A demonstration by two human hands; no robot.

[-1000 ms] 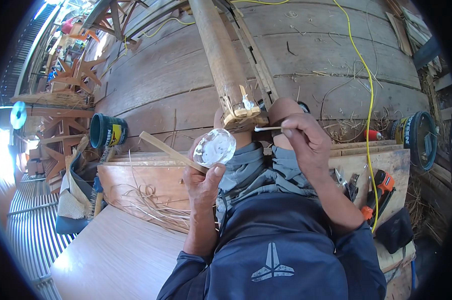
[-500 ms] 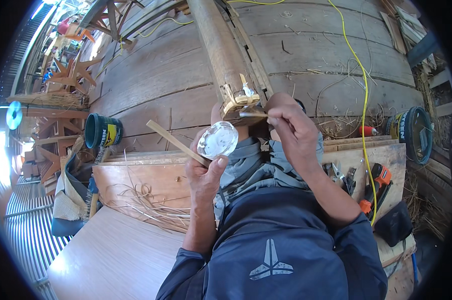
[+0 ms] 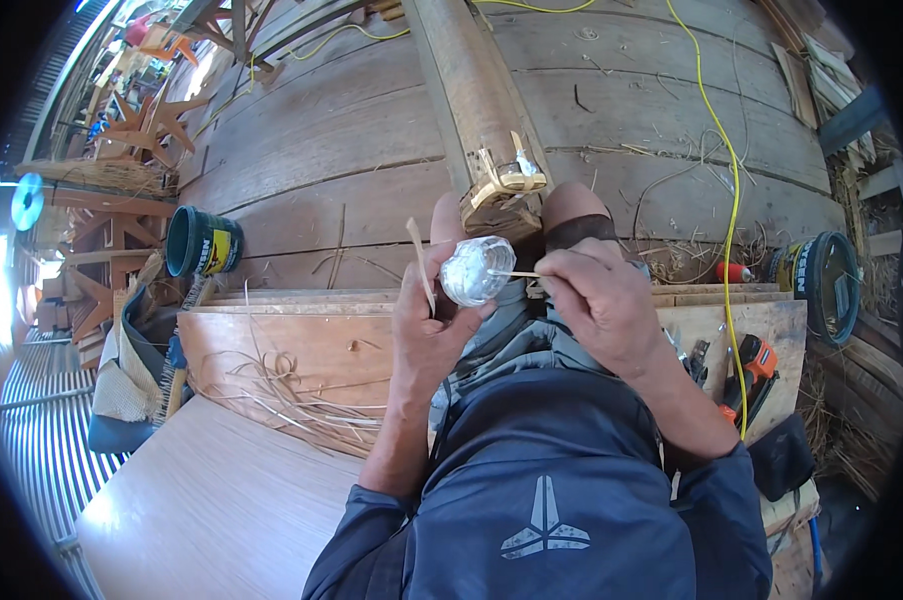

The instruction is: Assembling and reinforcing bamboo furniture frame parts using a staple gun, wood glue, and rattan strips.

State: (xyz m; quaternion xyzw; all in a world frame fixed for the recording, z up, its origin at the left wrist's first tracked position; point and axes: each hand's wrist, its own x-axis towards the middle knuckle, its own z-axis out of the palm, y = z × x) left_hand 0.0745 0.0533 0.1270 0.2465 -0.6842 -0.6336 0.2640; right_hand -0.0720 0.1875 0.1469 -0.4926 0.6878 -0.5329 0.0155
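My left hand (image 3: 426, 340) is closed around a small clear cup (image 3: 459, 285) with white paste inside, its mouth tipped toward my right hand. The same hand also keeps a thin flat wooden strip (image 3: 417, 255) between thumb and fingers. Pinched in my right hand (image 3: 603, 305) is a slender stick (image 3: 519, 274), its tip inside the cup's mouth. Just beyond the cup, between my knees, lies the near end of a long rounded wooden beam (image 3: 469, 95). Light strips (image 3: 503, 186) are fixed around that end, and a white blob (image 3: 524, 163) sits on them.
A board bench (image 3: 291, 350) with curled strips (image 3: 281, 390) lies to my left, near a green bucket (image 3: 186, 245). At right are an orange-and-black power tool (image 3: 756, 365), a yellow cord (image 3: 735, 200), a red spool-like item (image 3: 736, 272) and another bucket (image 3: 831, 285).
My right hand has brought the stick from beside the beam's end back to the cup. My left hand has moved slightly right, and the cup and strip are tilted differently.
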